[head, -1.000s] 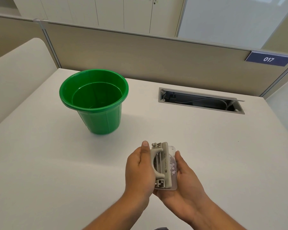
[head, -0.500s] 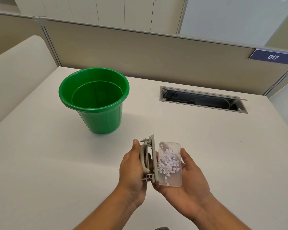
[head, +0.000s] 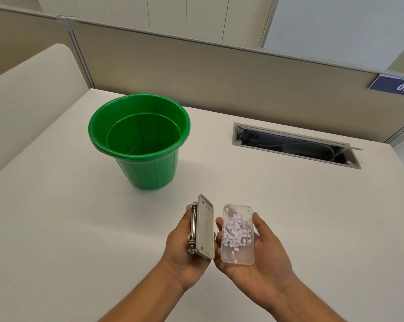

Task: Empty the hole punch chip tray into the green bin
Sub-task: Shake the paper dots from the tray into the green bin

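My left hand (head: 181, 246) holds the grey hole punch (head: 204, 227) on its side, its flat base turned toward the right. My right hand (head: 261, 254) cradles the clear plastic chip tray (head: 239, 254), which lies flat in the palm, open side up, with a pile of pale lilac paper chips (head: 237, 232) in it. A narrow gap separates tray and punch. The green bin (head: 140, 140) stands upright on the white desk (head: 56, 217), up and to the left of my hands. Its inside looks bare.
An open cable slot (head: 296, 145) with wires is set into the desk at the back right. A beige partition (head: 219, 73) with a blue sign "017" (head: 398, 86) runs along the desk's far edge. A cream divider (head: 28, 94) rises on the left.
The chip tray has come off the punch's base. My right hand has drawn it to the right and laid it flat, while my left hand keeps the punch turned on its side.
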`<state>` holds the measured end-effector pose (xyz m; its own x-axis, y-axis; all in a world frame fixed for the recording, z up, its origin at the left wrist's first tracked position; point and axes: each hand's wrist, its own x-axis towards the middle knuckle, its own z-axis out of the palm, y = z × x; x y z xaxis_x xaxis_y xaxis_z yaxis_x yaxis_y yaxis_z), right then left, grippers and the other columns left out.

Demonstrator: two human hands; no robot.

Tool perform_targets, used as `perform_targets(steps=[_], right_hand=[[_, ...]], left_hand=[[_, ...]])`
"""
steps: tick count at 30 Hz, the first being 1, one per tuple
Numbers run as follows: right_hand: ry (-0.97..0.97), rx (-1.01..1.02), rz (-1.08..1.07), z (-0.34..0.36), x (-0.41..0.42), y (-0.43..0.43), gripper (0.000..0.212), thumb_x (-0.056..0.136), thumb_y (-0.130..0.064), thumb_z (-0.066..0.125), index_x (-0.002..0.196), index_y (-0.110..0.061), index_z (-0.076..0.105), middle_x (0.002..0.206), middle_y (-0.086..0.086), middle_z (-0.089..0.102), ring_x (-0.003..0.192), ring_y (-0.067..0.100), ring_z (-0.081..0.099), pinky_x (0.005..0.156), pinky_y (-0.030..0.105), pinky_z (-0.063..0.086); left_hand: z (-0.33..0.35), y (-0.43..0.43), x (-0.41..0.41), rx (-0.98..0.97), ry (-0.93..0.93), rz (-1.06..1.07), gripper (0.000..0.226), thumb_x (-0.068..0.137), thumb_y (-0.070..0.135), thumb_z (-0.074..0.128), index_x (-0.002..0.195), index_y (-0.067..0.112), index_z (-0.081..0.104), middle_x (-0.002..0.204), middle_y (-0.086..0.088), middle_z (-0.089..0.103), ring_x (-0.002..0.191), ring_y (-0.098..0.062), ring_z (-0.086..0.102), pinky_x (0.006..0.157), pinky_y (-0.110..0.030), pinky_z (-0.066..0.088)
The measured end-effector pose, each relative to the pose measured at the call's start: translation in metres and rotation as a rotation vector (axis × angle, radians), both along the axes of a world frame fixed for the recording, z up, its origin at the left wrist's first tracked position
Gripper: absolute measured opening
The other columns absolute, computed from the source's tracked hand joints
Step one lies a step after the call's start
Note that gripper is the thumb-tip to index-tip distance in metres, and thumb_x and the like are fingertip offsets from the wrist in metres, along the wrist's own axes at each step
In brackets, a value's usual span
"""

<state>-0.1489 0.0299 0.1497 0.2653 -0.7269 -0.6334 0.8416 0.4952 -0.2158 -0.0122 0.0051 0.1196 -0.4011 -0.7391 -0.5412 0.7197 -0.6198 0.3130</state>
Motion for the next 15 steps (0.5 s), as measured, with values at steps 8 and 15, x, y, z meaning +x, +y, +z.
perform_targets(steps=[8, 15], right_hand=[[0.027, -0.06, 0.085, 0.014, 0.013, -0.042, 0.044, 0.089, -0.043, 0.055, 0.116, -0.013, 0.07, 0.1, 0.015, 0.073, 0.075, 0.026, 0.06, 0.071, 0.037, 0.042], [0.091, -0.231, 0.14, 0.056, 0.037, -0.105, 0.046, 0.088, -0.04, 0.052, 0.115, -0.008, 0.073, 0.101, 0.016, 0.074, 0.078, 0.024, 0.061, 0.073, 0.037, 0.048]], left_hand=[[-0.028, -0.018, 0.025, 0.093, -0.032, 0.127, 0.041, 0.092, 0.048, 0.054, 0.083, 0.011, 0.07, 0.056, -0.009, 0.057, 0.044, -0.018, 0.056, 0.042, -0.029, 0.052], [-0.039, -0.03, 0.045, 0.154, -0.086, 0.136, 0.045, 0.088, 0.049, 0.057, 0.098, 0.006, 0.067, 0.062, -0.014, 0.057, 0.047, -0.023, 0.056, 0.044, -0.029, 0.051]])
